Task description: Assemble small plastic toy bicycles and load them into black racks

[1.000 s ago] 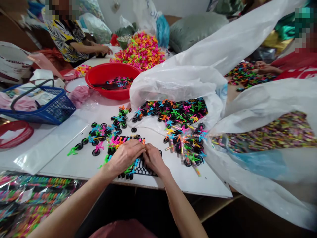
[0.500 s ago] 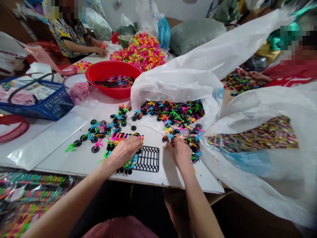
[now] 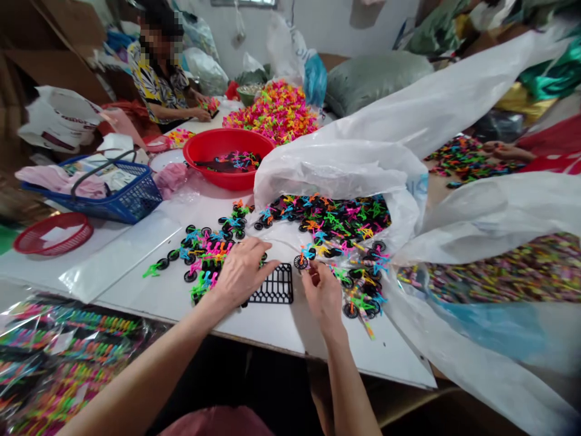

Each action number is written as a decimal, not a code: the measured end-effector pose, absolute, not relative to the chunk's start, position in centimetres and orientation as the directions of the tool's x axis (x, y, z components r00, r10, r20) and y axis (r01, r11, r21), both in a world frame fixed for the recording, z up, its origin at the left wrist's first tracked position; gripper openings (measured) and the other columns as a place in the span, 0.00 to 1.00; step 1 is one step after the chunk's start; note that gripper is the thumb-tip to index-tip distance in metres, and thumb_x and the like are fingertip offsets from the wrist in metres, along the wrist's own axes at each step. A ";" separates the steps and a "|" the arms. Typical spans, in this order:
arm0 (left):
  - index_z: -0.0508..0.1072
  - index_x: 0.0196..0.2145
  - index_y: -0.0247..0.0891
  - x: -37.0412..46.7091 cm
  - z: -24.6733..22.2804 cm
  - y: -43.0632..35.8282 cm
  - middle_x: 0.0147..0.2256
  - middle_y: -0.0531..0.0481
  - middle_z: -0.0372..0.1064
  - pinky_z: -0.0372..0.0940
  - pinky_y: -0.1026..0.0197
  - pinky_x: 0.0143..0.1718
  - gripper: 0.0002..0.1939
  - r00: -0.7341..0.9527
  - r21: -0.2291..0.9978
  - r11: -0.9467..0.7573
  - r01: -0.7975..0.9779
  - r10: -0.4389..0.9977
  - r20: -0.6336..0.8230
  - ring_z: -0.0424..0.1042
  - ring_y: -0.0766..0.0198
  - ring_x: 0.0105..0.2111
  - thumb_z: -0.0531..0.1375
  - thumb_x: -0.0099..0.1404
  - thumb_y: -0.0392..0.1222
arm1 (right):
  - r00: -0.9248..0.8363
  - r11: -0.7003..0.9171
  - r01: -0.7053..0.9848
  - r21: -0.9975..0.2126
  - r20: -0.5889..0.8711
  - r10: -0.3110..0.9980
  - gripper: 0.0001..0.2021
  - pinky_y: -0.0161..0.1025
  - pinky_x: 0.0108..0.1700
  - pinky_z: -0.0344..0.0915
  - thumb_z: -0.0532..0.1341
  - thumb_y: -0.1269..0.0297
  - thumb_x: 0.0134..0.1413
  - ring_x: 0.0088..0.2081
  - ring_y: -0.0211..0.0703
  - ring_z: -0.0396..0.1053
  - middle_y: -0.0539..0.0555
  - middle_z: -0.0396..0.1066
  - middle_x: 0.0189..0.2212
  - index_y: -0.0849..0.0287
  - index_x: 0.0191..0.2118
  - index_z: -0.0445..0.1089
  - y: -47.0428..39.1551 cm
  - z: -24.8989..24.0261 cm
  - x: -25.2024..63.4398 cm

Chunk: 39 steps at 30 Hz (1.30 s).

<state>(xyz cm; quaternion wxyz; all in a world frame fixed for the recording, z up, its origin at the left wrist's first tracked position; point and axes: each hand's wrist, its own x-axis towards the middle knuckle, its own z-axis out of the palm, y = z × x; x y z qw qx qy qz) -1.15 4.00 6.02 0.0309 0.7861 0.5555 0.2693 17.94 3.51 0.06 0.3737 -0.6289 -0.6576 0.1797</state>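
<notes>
My left hand point(image 3: 245, 272) lies over a black plastic rack point(image 3: 284, 284), its thumb spread from the fingers and nothing seen in them. Small colourful toy bicycles point(image 3: 213, 248) fill the rack's left part, half hidden by that hand. The rack's right part shows bare slots. To the right of it, my right hand point(image 3: 323, 293) is closed, its fingertips pinching a toy bicycle point(image 3: 301, 261) with a black wheel and orange and blue parts. Beside this hand lies a loose heap of toy bicycles point(image 3: 363, 290) with a few patterned strips.
A white plastic bag point(image 3: 336, 163) spills more toy bicycles at the back. A red basin point(image 3: 227, 175), blue basket point(image 3: 136, 194) and red tray point(image 3: 54, 239) stand left. Packed bags point(image 3: 68, 339) lie below the table's left edge. Two other people work across the table.
The view has shifted, so the scene sits further right and lower. My left hand has opened its thumb away from the fingers. My right hand has drawn a toy bicycle from the heap.
</notes>
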 end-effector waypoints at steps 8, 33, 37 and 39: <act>0.67 0.28 0.36 4.0 5.3 3.4 0.29 0.47 0.67 0.62 0.57 0.34 0.12 0.114 0.359 -0.257 0.897 0.921 0.374 0.68 0.59 0.31 0.58 0.61 0.48 | 0.045 0.224 0.693 -0.686 0.352 0.935 0.11 0.36 0.31 0.60 0.53 0.61 0.54 0.27 0.39 0.64 0.54 0.68 0.30 0.61 0.38 0.68 2.3 1.6 16.2; 0.71 0.38 0.35 -3.3 3.2 -2.8 0.33 0.45 0.70 0.65 0.57 0.41 0.10 0.450 0.299 -0.573 0.763 0.803 0.390 0.68 0.60 0.37 0.50 0.66 0.33 | -0.359 0.326 0.693 -0.643 0.084 0.929 0.06 0.34 0.32 0.60 0.52 0.73 0.54 0.29 0.40 0.64 0.53 0.66 0.29 0.60 0.32 0.65 -0.6 -3.2 10.8; 0.71 0.39 0.37 -3.4 3.2 -3.6 0.33 0.46 0.69 0.65 0.57 0.41 0.10 0.494 0.292 -0.609 0.737 0.781 0.381 0.68 0.61 0.38 0.50 0.66 0.34 | -0.280 0.255 0.704 -0.663 0.071 0.957 0.07 0.33 0.33 0.60 0.54 0.66 0.57 0.31 0.39 0.67 0.52 0.69 0.29 0.58 0.33 0.68 0.3 -1.3 14.6; 0.70 0.40 0.36 -3.3 3.0 -4.1 0.34 0.46 0.69 0.65 0.56 0.41 0.10 0.496 0.290 -0.615 0.733 0.776 0.390 0.67 0.60 0.38 0.50 0.66 0.34 | -0.078 0.092 0.869 -0.485 0.048 0.996 0.09 0.35 0.32 0.60 0.54 0.62 0.58 0.31 0.42 0.68 0.56 0.70 0.31 0.60 0.34 0.68 1.0 -0.3 16.2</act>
